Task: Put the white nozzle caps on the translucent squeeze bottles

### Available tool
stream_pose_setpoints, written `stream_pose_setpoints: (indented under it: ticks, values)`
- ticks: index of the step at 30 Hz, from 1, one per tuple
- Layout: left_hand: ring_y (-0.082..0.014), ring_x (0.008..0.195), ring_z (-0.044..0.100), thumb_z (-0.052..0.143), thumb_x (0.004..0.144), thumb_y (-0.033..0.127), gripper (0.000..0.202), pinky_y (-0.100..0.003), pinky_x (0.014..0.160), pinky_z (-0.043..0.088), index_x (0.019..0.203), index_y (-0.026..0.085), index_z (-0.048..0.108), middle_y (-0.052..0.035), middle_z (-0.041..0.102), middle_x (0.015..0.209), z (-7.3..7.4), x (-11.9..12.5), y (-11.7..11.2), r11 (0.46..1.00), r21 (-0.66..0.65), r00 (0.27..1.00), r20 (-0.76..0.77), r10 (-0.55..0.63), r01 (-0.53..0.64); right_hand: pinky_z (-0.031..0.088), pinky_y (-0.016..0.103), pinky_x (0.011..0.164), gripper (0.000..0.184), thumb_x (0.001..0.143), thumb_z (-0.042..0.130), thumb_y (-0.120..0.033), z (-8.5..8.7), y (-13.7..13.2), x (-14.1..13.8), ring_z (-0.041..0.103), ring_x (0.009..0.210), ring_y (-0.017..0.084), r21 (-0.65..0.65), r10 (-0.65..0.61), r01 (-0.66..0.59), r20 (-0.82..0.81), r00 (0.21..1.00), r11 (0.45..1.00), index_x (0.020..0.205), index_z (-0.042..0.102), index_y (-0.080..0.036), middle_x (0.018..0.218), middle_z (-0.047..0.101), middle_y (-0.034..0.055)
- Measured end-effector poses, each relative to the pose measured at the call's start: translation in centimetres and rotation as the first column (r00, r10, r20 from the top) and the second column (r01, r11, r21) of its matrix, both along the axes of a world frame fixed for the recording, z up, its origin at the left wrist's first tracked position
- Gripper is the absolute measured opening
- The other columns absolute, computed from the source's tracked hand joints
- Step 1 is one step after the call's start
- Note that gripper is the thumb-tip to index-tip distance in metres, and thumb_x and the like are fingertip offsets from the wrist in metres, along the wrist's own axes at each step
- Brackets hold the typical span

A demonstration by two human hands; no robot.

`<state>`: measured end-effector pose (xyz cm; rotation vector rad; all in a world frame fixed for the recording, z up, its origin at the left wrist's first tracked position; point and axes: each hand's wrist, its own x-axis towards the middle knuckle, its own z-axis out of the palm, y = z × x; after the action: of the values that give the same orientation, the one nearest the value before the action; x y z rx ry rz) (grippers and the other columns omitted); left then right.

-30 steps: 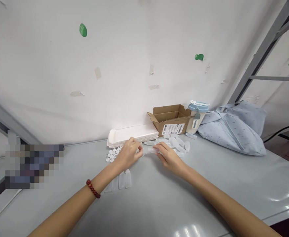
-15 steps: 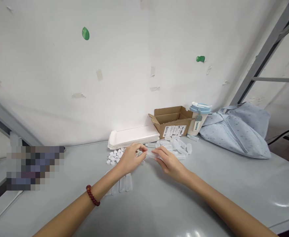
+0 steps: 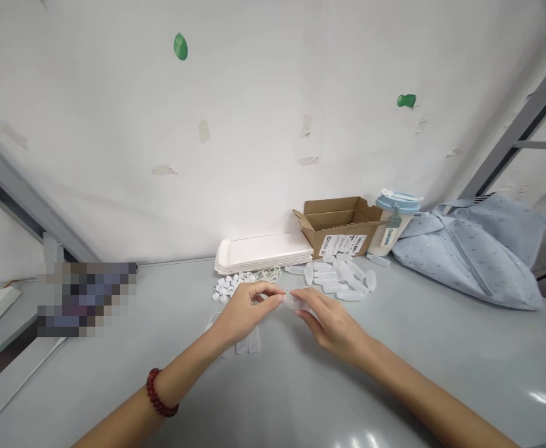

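One beaded bracelet (image 3: 161, 393) circles the left wrist; hold that forearm clear of the bottles lying flat (image 3: 254, 341) just beside it, since a light bottle would probably roll or skid if brushed. Beyond the forearm, white caps (image 3: 226, 286) lie loose in a cluster on the tabletop (image 3: 296, 392), with thin white cords (image 3: 270, 274) just to their right.

The left hand (image 3: 246, 311) has thumb and forefinger brought together at the narrow end of the small translucent bottle (image 3: 295, 302); whether anything sits between these fingertips cannot be told (the parts are too small and pale). The bottle is held between the two hands, in front of the cords and the bottle pile.

The right hand (image 3: 331, 318) grasps the bottle's body between thumb and fingers. Maintain this as the steadying grip — firm enough to stop rotation, light enough not to dent what looks like a thin wall. Leave the narrow end exposed and in line with the left fingertips; misalignment is the likeliest fault.

Behind the right hand, loose bottles (image 3: 345, 275) lie in a pile before the open carton (image 3: 342, 233) — work forward of them to avoid contact.
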<state>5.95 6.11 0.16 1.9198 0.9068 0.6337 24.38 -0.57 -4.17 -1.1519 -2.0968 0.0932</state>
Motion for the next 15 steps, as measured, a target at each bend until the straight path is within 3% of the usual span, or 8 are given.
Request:
stream_pose_setpoints:
  ticks: [7, 15]
  values:
    - [-0.0193, 0.084, 0.059, 0.052, 0.083, 0.035, 0.022, -0.029, 0.074, 0.044, 0.088, 0.023, 0.070, -0.0009, 0.069, 0.086, -0.6, -1.9, -1.5, 0.999, -0.037, 1.000, 0.010, -0.030, 0.030, 0.053, 0.035, 0.069, 0.032, 0.091, 0.038, -0.010, 0.4, -1.0, -1.4, 0.058, 0.085, 0.021, -0.001, 0.057, -0.057, 0.035, 0.998, 0.998, 0.122, 0.038, -0.018, 0.098, 0.060, 0.0125]
    - [-0.0172, 0.076, 0.056, 0.053, 0.082, 0.034, 0.020, -0.028, 0.073, 0.042, 0.080, 0.021, 0.067, 0.0000, 0.065, 0.075, -1.7, -2.2, -3.6, 0.996, 0.026, 0.997, -0.019, 0.081, -0.080, 0.051, 0.033, 0.063, 0.032, 0.092, 0.039, -0.014, 0.1, -1.5, -2.0, 0.059, 0.079, 0.021, 0.044, 0.071, -0.078, 0.139, 0.988, 0.996, 0.124, 0.038, -0.016, 0.092, 0.063, 0.0118]
